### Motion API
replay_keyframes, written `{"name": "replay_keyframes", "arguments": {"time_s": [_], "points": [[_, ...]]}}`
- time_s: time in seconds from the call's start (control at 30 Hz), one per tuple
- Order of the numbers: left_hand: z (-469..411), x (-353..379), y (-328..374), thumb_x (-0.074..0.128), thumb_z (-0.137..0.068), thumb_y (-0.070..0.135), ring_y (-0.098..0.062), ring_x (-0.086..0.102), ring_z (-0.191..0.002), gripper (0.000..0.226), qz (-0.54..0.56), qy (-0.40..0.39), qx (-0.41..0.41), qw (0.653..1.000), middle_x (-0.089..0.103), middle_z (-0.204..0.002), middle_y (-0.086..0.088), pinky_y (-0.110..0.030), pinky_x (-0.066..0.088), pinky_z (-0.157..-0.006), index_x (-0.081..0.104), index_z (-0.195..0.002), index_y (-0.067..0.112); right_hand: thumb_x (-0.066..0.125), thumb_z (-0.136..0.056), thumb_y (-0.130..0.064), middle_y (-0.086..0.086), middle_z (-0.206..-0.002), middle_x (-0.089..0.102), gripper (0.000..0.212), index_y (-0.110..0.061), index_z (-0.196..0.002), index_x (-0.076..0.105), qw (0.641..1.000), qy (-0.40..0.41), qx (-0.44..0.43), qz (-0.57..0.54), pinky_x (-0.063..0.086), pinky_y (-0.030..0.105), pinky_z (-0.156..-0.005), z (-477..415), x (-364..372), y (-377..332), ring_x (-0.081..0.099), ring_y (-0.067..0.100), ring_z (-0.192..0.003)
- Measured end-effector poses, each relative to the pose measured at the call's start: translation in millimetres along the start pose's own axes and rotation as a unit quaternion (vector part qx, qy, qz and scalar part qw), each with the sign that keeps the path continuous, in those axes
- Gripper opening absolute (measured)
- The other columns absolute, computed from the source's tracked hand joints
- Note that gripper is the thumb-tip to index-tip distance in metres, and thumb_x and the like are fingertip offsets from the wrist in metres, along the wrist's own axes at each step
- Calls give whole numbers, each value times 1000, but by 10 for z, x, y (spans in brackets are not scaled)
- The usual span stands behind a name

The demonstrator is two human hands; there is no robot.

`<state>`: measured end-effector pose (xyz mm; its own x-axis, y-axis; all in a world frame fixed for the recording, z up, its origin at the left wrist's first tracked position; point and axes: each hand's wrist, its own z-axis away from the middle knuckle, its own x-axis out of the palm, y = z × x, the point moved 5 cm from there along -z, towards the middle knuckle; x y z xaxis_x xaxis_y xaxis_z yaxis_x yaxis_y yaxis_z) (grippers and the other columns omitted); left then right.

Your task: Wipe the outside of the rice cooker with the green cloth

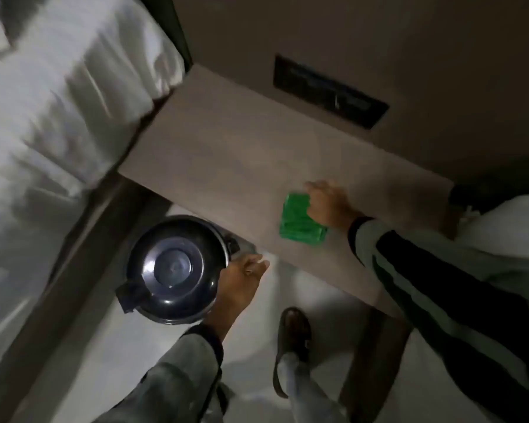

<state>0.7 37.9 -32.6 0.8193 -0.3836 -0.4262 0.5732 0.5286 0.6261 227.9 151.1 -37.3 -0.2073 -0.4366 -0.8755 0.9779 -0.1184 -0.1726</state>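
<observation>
The left hand [239,285] at lower centre grips the side of the cooker [174,270], fingers curled round its rim, holding it off the counter [226,154] edge above the floor [129,346]. The right hand [327,206], mid right, lies fingers-down on the cloth [300,221], which lies flat on the counter; whether it grips is unclear. A bed [58,87] fills the upper left. A slippered foot [290,337] stands below.

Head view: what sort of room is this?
Probably a bedroom or hotel room: a bed with white bedding beside a built-in desk, and a dark wall panel, perhaps switches or sockets.
</observation>
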Motion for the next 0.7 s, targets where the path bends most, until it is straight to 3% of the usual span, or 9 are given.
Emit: {"name": "replay_keyframes", "arguments": {"time_s": [0.13,0.23,0.3,0.4,0.47,0.53,0.6,0.63,0.7], "points": [[-30,288,-271,75,-88,29,-11,67,-64,35,122,-48,-69,989,73,-80,-8,-18,50,-58,70,-112,4,74,-76,-39,21,-140,51,79,-12,-142,39,996,-71,47,-28,38,50,-106,-229,220,137,46,42,-128],[51,362,-227,77,-83,40,-16,65,-80,45,154,-87,-102,979,71,-95,-9,-32,56,-75,66,-119,14,85,-60,-38,10,-111,70,52,-19,-107,69,977,-141,84,-139,52,35,-88,-148,369,166,63,34,-111],[99,334,-223,80,-80,40,-16,63,-100,56,214,-57,-119,968,63,-115,-7,-40,53,-94,57,-128,23,88,-54,-29,-1,-81,76,30,-19,-79,74,923,-208,99,-307,55,24,-64,109,479,78,73,26,-87],[102,240,-264,84,-74,40,-19,59,-123,86,356,-58,-123,925,59,-136,0,-42,49,-101,39,-146,26,89,-59,-26,6,-94,81,31,-20,-88,79,790,-300,95,-526,61,27,-66,538,707,-136,78,23,-86],[83,202,-345,82,-76,32,-22,69,-115,63,438,-82,-125,887,71,-127,-3,-37,59,-86,58,-134,23,87,-67,-23,13,-106,78,38,-15,-101,76,737,-309,104,-593,62,34,-76,776,896,-278,76,28,-94],[102,135,-466,78,-84,17,-27,74,-101,25,408,-33,-127,904,78,-111,-10,-30,62,-73,72,-108,18,85,-72,-18,15,-111,73,44,-10,-113,68,790,-233,134,-551,60,31,-79,948,1077,-386,73,23,-92],[160,69,-601,76,-86,12,-30,74,-94,12,303,43,-132,943,77,-104,-14,-35,63,-74,72,-95,19,82,-78,-23,8,-113,64,53,-12,-124,58,843,-129,182,-490,54,24,-77,1146,1219,-497,65,18,-94],[193,53,-636,76,-87,16,-31,74,-95,9,269,58,-133,952,77,-103,-15,-43,63,-81,71,-94,19,75,-84,-32,6,-117,65,47,-16,-124,58,817,-121,195,-528,54,21,-74,1258,1304,-608,65,16,-94],[267,82,-586,69,-90,41,-31,74,-96,23,244,17,-128,961,78,-99,-15,-50,60,-89,74,-96,19,57,-90,-54,6,-120,71,41,-24,-117,65,709,-170,226,-646,57,26,-81,1460,1523,-824,71,16,-98]]}}
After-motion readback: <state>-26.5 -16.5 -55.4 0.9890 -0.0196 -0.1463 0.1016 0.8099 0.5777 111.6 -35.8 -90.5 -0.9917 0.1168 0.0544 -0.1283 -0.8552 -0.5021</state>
